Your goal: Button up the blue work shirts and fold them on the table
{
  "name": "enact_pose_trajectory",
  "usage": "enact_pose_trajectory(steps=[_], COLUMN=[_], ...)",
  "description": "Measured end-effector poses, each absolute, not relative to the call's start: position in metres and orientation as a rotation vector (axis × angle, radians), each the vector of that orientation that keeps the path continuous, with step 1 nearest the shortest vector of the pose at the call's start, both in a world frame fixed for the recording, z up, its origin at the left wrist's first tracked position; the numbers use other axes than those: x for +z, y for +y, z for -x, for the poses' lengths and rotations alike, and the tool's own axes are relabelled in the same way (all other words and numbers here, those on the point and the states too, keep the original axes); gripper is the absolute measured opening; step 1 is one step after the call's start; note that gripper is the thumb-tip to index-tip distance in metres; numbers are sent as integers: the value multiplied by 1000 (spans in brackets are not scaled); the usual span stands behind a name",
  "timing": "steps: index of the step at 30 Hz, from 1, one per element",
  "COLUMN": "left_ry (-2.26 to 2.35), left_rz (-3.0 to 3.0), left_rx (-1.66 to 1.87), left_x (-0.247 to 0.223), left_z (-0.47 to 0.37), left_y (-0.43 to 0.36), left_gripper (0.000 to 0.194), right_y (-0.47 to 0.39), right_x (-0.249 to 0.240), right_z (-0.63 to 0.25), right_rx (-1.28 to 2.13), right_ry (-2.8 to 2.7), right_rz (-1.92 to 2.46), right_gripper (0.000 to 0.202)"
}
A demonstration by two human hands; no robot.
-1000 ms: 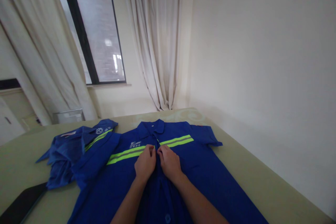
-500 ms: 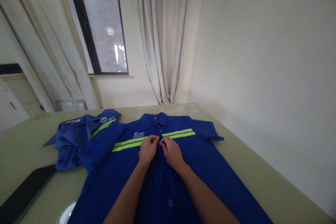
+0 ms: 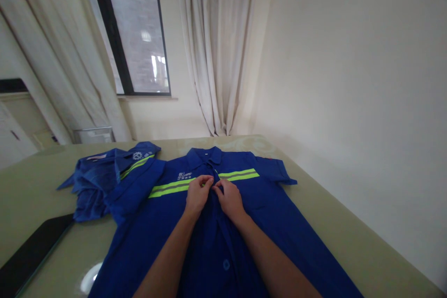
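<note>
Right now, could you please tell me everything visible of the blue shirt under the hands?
The blue shirt, seemingly cloth, lies spread front up on the green table, collar at the far end, hem out of frame. It has short sleeves, a yellow-green chest band with a grey stripe, a pale logo and a button low on the front. The left hand and right hand pinch its front opening. One sleeve touches a crumpled blue garment.
</note>
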State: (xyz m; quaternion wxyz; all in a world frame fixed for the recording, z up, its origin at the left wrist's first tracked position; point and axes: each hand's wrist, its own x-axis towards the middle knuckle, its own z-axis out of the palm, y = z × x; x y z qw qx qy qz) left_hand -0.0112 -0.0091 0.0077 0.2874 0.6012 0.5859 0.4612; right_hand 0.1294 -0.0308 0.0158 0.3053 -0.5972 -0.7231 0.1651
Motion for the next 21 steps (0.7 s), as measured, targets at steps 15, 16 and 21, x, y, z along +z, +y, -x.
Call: enact_pose_trajectory(steps=[15, 16, 21], left_ry=[1956, 1965, 2053], left_rz=[-2061, -2081, -2106], left_rx=[764, 738, 652], left_x=[7, 7, 11], left_z=[-5, -6, -7], left_y=[-29, -29, -25], left_gripper=[43, 45, 45], right_y=[14, 23, 45], right_x=[29, 29, 21], right_z=[-109, -107, -106], right_rx=[278, 275, 281], right_ry=[-1998, -2017, -2073], right_rz=[1886, 1850, 1753], right_gripper=[25, 26, 22])
